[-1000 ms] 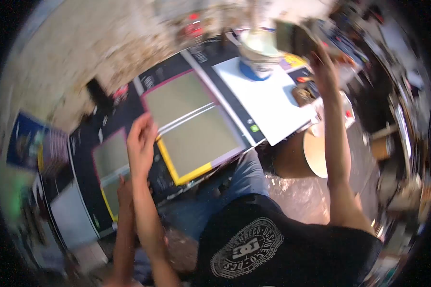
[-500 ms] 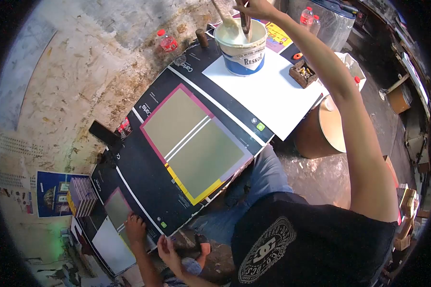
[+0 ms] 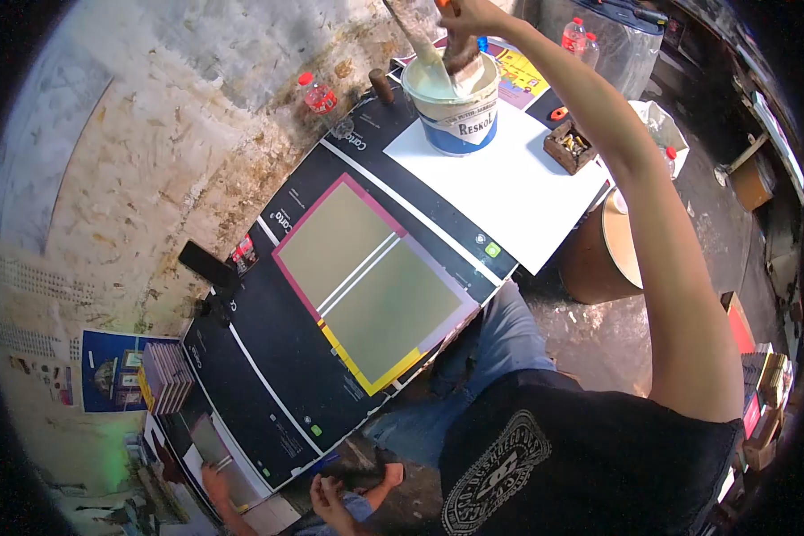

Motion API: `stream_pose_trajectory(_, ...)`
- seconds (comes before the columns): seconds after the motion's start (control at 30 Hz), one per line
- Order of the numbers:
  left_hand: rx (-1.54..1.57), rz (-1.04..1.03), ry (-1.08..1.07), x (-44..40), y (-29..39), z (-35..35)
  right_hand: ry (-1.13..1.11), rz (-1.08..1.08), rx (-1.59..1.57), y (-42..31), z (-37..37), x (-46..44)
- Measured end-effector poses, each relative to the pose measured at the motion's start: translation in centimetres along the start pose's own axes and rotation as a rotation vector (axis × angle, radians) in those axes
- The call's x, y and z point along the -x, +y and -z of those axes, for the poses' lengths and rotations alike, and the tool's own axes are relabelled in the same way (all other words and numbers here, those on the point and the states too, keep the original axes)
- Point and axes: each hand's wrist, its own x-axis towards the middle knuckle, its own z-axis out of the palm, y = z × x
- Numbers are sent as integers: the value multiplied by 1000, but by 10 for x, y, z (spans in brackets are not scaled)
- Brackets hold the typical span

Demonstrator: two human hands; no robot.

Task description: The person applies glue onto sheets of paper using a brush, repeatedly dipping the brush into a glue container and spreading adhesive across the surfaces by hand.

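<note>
My right hand (image 3: 473, 20) is closed around a brush (image 3: 463, 58) whose wide, dark bristles are coated white at the tip and dip into the open bucket. The white and blue bucket (image 3: 464, 125) marked "Reskol" holds thick white paste. A whitish stick (image 3: 413, 34) leans against its rim. White sheets (image 3: 509, 192) lie beneath the bucket. Nearer to me on the dark board (image 3: 286, 357) rests a cover panel (image 3: 366, 286) with two grey-green rectangles, white strips between them and pink, yellow and lilac edges. My left hand is out of view.
At lower left a co-worker's hand (image 3: 214, 487) touches a similar panel (image 3: 210, 438); the other hand (image 3: 330, 500) is near the table edge. A book stack (image 3: 165, 375), phone (image 3: 207, 263), plastic bottle (image 3: 320, 96) and wooden box (image 3: 570, 147) stand around. A brown drum (image 3: 598, 259) is at right.
The brush has tilted, and more of its bristles show against the bucket's rim. The co-worker's hands and the smaller panel have shifted down and left. My view has moved slightly.
</note>
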Motion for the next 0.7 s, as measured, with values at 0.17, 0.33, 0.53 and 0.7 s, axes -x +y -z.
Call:
stream_pose_trajectory(0.17, 132, -11, -40, 7, 24, 2, 230, 69, -166, -14, 17, -12)
stream_pose_trajectory(0.33, 76, -39, -41, 12, 19, -3, -14, 110, 69, -34, 14, -20)
stream_pose_trajectory(0.53, -26, -55, -49, 24, 41, -6, -403, -239, -81, -33, -5, -15)
stream_pose_trajectory(0.7, -68, -121, 108, 16, 58, -15, -419, -161, 103, -57, 15, -29)
